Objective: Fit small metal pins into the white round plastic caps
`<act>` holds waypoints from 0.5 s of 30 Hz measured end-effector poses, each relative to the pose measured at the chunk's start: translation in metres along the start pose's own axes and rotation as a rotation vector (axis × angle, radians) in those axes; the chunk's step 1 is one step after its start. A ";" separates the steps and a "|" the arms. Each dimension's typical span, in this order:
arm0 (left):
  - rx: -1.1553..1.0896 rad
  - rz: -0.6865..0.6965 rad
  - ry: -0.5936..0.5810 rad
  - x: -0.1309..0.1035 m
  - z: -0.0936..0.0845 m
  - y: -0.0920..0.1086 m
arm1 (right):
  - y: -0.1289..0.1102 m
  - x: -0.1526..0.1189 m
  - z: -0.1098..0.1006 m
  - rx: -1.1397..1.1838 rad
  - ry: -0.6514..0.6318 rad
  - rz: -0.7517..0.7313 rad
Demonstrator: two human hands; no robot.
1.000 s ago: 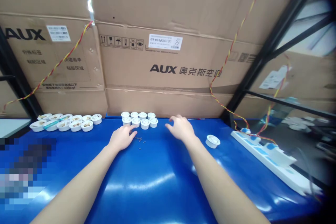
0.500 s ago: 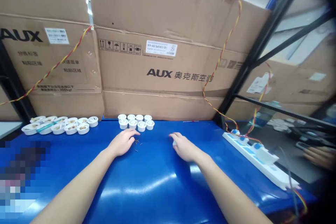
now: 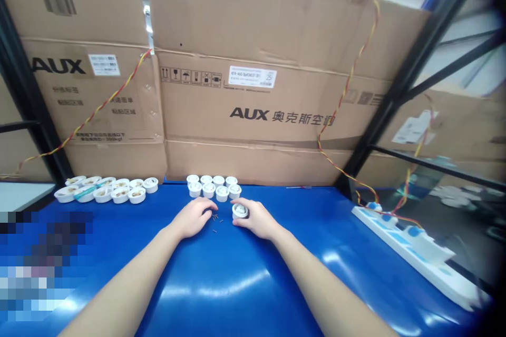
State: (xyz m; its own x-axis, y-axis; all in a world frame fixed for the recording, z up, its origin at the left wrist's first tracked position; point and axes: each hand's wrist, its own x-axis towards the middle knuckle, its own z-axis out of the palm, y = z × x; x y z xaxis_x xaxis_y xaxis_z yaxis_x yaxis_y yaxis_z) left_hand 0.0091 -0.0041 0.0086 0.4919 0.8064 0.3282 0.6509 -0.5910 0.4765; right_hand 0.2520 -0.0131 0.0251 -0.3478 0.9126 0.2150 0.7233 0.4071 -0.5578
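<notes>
My right hand (image 3: 256,218) grips a small round white plastic piece (image 3: 240,211) between thumb and fingers, its top face turned up towards me. To its left, my left hand (image 3: 194,217) rests on the blue table with curved fingers, thumb and forefinger apart and nothing visible between them. Several small dark screws (image 3: 215,216) lie loose by its fingertips, in the gap between the hands. Just beyond the hands stand two rows of similar round white pieces (image 3: 208,190).
At the back left are several white cups (image 3: 120,195) with small brass-coloured parts, a teal tool (image 3: 85,193) lying across them. A white power strip (image 3: 415,253) with plugs runs along the right edge. Cardboard boxes (image 3: 253,158) wall off the back; black frame posts (image 3: 367,116) flank the table.
My right hand has moved left, towards the screws, and the round white piece in it now shows plainly. My left hand stays by the screws. The camera view has shifted slightly.
</notes>
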 end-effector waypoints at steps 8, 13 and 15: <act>0.006 -0.007 0.001 -0.001 -0.001 0.003 | 0.003 0.002 0.006 0.033 0.066 0.040; -0.005 -0.011 -0.007 -0.001 -0.002 0.004 | -0.008 0.005 0.006 -0.170 0.161 -0.234; -0.009 -0.007 -0.007 0.000 -0.001 0.002 | -0.014 0.006 0.007 -0.253 0.145 -0.276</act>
State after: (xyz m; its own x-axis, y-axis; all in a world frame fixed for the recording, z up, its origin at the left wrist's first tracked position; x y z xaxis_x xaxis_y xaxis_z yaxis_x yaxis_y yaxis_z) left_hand 0.0099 -0.0058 0.0104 0.4912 0.8103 0.3194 0.6492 -0.5851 0.4860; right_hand 0.2356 -0.0131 0.0286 -0.4753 0.7560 0.4501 0.7448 0.6181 -0.2517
